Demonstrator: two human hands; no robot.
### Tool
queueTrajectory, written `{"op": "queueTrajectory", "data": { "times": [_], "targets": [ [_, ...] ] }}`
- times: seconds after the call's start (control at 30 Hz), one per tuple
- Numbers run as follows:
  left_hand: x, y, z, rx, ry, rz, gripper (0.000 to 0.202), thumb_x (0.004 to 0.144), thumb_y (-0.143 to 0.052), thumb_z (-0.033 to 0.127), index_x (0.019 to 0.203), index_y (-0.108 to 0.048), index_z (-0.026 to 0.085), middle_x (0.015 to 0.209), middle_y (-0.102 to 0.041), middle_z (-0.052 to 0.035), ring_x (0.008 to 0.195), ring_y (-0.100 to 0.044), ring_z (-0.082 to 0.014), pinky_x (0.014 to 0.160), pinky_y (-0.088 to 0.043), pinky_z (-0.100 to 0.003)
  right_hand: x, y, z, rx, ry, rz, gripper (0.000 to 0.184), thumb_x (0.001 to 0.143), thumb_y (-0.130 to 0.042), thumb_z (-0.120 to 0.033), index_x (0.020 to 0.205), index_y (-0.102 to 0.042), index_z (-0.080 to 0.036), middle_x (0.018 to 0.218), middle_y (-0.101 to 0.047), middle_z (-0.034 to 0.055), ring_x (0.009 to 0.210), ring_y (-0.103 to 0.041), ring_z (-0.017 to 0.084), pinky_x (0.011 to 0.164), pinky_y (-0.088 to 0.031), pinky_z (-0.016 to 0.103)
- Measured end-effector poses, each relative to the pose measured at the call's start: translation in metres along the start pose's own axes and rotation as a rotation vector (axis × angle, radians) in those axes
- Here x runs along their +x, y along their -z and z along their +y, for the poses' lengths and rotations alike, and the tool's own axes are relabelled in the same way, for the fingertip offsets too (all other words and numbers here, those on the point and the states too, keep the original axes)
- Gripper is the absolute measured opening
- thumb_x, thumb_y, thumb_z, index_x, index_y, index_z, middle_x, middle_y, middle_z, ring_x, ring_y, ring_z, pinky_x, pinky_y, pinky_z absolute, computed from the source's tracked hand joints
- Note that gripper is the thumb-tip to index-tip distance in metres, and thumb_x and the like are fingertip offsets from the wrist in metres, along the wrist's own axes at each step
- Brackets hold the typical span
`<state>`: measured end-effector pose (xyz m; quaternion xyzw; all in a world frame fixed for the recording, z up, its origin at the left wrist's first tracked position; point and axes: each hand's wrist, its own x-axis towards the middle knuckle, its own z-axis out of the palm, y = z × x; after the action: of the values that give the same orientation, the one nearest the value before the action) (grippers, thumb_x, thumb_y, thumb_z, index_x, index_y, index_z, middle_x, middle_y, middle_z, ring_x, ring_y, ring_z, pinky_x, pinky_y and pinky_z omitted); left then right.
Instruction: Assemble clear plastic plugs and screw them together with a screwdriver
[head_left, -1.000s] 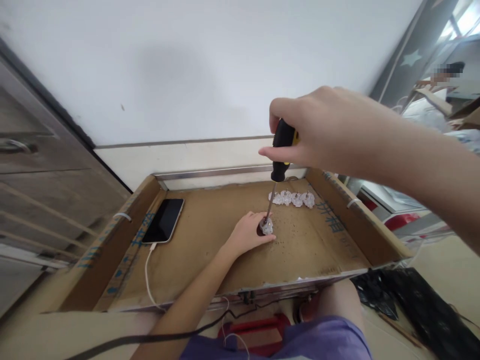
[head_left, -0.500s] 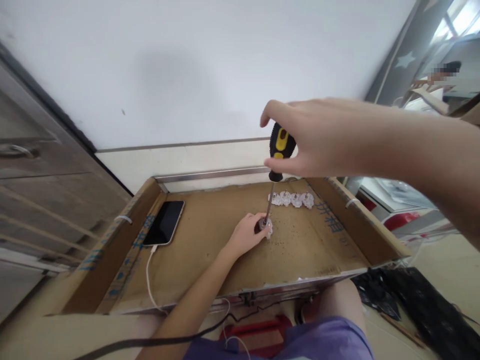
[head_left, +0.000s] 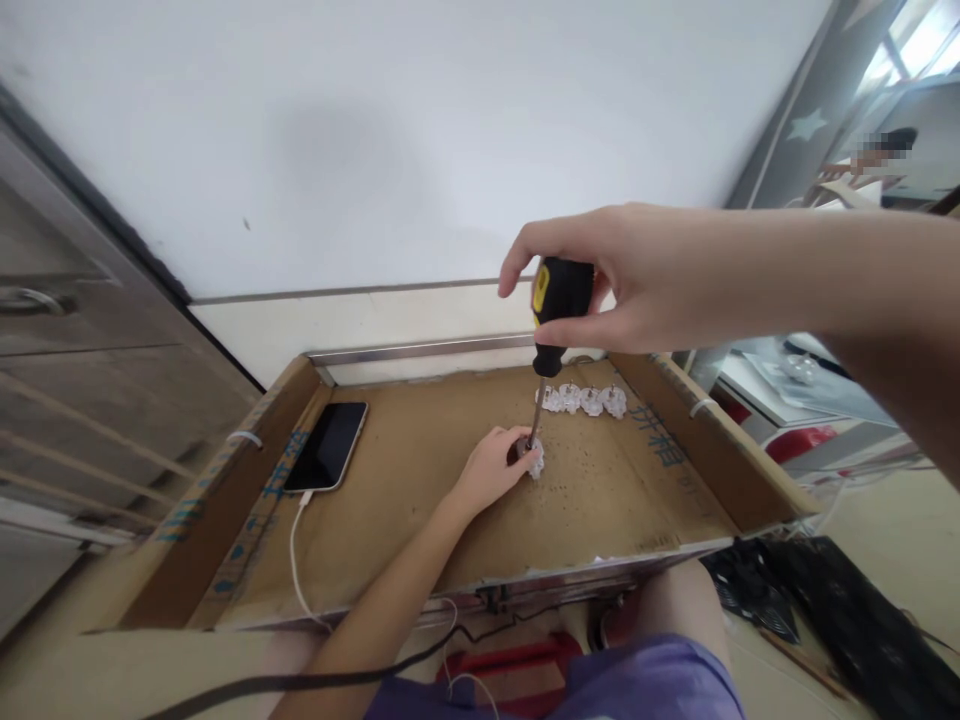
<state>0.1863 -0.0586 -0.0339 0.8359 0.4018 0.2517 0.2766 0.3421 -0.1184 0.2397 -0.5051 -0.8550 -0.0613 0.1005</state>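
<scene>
My right hand (head_left: 600, 285) is closed round the black and yellow handle of a screwdriver (head_left: 559, 300), its index finger lifted off the grip. The shaft slants down, and its tip meets a small clear plastic part (head_left: 536, 460). Pinched by the fingers of my left hand (head_left: 491, 468), that part rests on the cardboard; its exact kind I cannot make out. Several similar clear plastic parts (head_left: 592, 400), with small metal pins on top, stand in a row behind it.
A cardboard-lined tray (head_left: 405, 540) with raised side walls forms the work surface. On its left lies a phone (head_left: 330, 447) with a white charging cable (head_left: 296, 560). A white wall (head_left: 420, 150) rises behind. Black plastic bags (head_left: 840, 590) lie on the floor at right.
The screwdriver handle has turned in my right hand, its yellow patch now facing left, and the index finger has extended leftward. My left hand and the clear part stay in place.
</scene>
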Motion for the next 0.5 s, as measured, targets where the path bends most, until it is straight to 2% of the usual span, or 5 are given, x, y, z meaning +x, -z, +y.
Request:
{"op": "queueTrajectory", "data": {
  "times": [0.1,0.2,0.3,0.4,0.5],
  "targets": [
    [0.0,0.0,0.0,-0.007,-0.002,0.011,0.031,0.084,-0.051,0.038,0.111,-0.058,0.024,0.092,-0.063,-0.0012,0.086,-0.054,-0.0173,0.079,-0.043,-0.03,0.002,-0.002,0.003,-0.168,-0.053,0.103,0.035,0.081,-0.05,-0.05,0.094,-0.059,-0.018,0.079,-0.062,0.0062,0.073,-0.057,0.018,0.059,-0.035,0.027],
    [0.0,0.0,0.0,-0.008,0.003,0.014,0.032,0.083,-0.053,0.039,0.11,-0.059,0.024,0.092,-0.064,-0.001,0.086,-0.054,-0.0175,0.079,-0.043,-0.03,0.006,-0.007,0.01,-0.191,-0.05,0.096,0.047,0.077,-0.054,-0.056,0.106,-0.056,-0.018,0.082,-0.062,0.0031,0.073,-0.059,0.015,0.059,-0.038,0.025],
    [0.0,0.0,0.0,0.015,-0.006,0.01,0.039,0.076,-0.061,0.042,0.111,-0.059,0.024,0.095,-0.065,-0.0014,0.089,-0.054,-0.0191,0.084,-0.042,-0.033,0.007,-0.01,0.014,-0.128,0.018,0.036,0.045,0.077,-0.057,-0.049,0.115,-0.051,-0.025,0.082,-0.06,-0.0029,0.065,-0.058,0.009,0.057,-0.039,0.021],
    [0.0,0.001,-0.001,0.027,-0.012,0.01,0.044,0.074,-0.063,0.043,0.113,-0.058,0.023,0.098,-0.064,-0.0023,0.091,-0.054,-0.0202,0.087,-0.041,-0.035,0.007,-0.011,0.011,-0.195,-0.04,0.114,0.04,0.075,-0.059,-0.053,0.098,-0.058,-0.02,0.073,-0.058,-0.0008,0.065,-0.059,0.012,0.057,-0.043,0.024],
    [0.0,0.001,-0.001,0.026,-0.018,0.015,0.043,0.074,-0.063,0.043,0.111,-0.058,0.023,0.098,-0.065,-0.0025,0.091,-0.055,-0.02,0.085,-0.042,-0.034,0.009,-0.01,0.012,-0.273,-0.146,0.178,0.049,0.071,-0.058,-0.063,0.088,-0.059,-0.016,0.07,-0.056,0.002,0.074,-0.06,0.017,0.062,-0.045,0.028]
  ]
}}
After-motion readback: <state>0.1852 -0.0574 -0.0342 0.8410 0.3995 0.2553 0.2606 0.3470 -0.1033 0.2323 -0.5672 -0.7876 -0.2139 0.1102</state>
